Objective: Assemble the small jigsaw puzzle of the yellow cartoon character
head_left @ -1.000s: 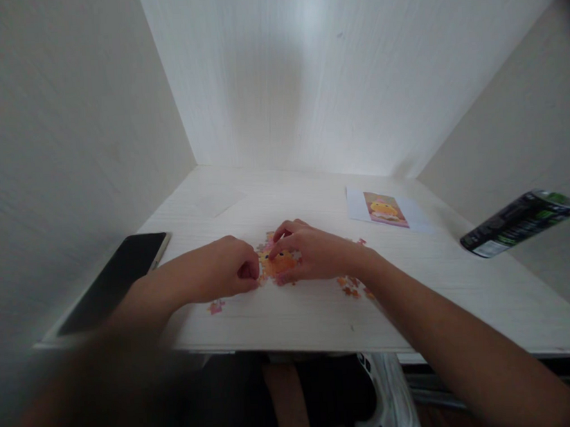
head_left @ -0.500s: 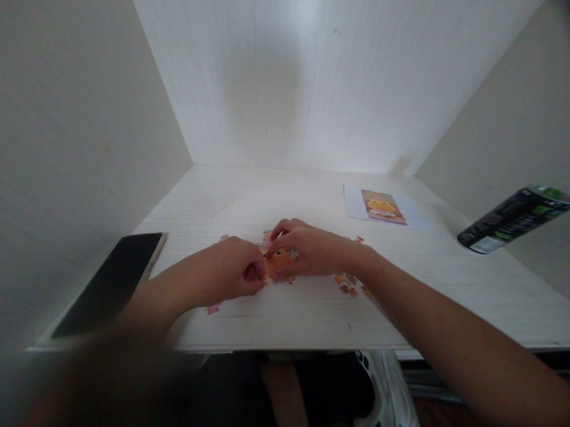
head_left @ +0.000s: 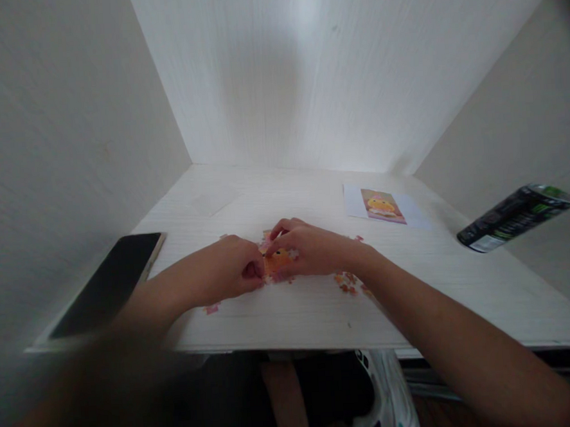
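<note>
A partly joined jigsaw puzzle (head_left: 279,260) with a yellow figure lies on the white desk between my hands. My left hand (head_left: 237,266) is closed at its left edge, the fingers curled and pressed together; whatever they pinch is hidden. My right hand (head_left: 306,247) arches over the puzzle from the right, fingers bent and apart, with the fingertips resting on its surface. Loose puzzle pieces (head_left: 347,283) lie below my right wrist, and a pink piece (head_left: 212,309) is under my left wrist. More pieces peek out behind both hands.
A reference picture (head_left: 382,205) of the yellow figure lies at the back right. A black can (head_left: 514,219) stands at the far right. On the left is a dark phone or tablet (head_left: 108,282). A thin clear sheet (head_left: 214,202) lies at the back left. Walls enclose three sides.
Almost nothing differs. Both hands stay at the puzzle in nearly the same pose, and the whole view has shifted very slightly.
</note>
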The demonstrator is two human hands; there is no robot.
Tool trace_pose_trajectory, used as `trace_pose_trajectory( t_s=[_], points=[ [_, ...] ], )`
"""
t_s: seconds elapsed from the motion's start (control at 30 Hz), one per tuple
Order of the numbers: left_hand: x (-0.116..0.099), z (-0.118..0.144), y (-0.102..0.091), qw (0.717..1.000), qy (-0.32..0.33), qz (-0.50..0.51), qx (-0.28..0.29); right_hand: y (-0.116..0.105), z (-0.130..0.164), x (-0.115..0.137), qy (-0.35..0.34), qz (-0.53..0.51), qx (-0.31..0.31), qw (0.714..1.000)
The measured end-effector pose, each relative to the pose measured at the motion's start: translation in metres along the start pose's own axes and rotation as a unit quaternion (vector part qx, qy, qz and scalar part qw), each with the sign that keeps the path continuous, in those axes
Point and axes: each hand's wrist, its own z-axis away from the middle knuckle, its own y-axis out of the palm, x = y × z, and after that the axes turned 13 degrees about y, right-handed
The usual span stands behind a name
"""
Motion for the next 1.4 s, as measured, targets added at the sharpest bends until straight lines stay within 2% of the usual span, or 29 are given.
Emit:
trace_pose_trajectory(
  t_s=[0.17, 0.4, 0.5, 0.7, 1.1, 1.17, 1.23, 1.3, 1.4],
  points=[
    [0.006, 0.004, 0.000, 1.000, -0.017, 0.004, 0.004, 0.000, 0.000, 0.000, 0.012, -0.008, 0.005, 1.000],
    [0.019, 0.019, -0.009, 0.997, -0.073, -0.023, -0.001, -0.002, 0.000, -0.004, 0.018, -0.006, 0.014, 1.000],
    [0.018, 0.017, -0.006, 0.998, -0.066, -0.016, -0.008, -0.003, 0.000, -0.005, 0.022, -0.004, 0.016, 1.000],
    [0.014, 0.010, 0.003, 0.998, -0.036, 0.040, 0.019, -0.002, 0.000, -0.004, 0.023, 0.002, 0.015, 1.000],
    [0.025, 0.017, -0.006, 0.997, -0.074, -0.004, 0.010, -0.008, 0.000, -0.003, 0.022, -0.007, 0.024, 0.999],
    [0.025, 0.018, -0.008, 0.997, -0.081, -0.001, 0.014, -0.014, 0.000, -0.008, 0.044, -0.020, 0.010, 0.999],
    [0.025, 0.020, -0.011, 0.996, -0.091, -0.005, 0.020, -0.023, 0.001, -0.017, 0.095, -0.036, 0.000, 0.995],
    [0.025, 0.022, -0.012, 0.994, -0.105, -0.016, 0.019, -0.034, 0.005, -0.028, 0.146, -0.049, 0.039, 0.987],
    [0.027, 0.025, -0.010, 0.993, -0.115, -0.006, 0.016, -0.051, 0.015, -0.040, 0.195, -0.042, 0.187, 0.962]
  ],
)
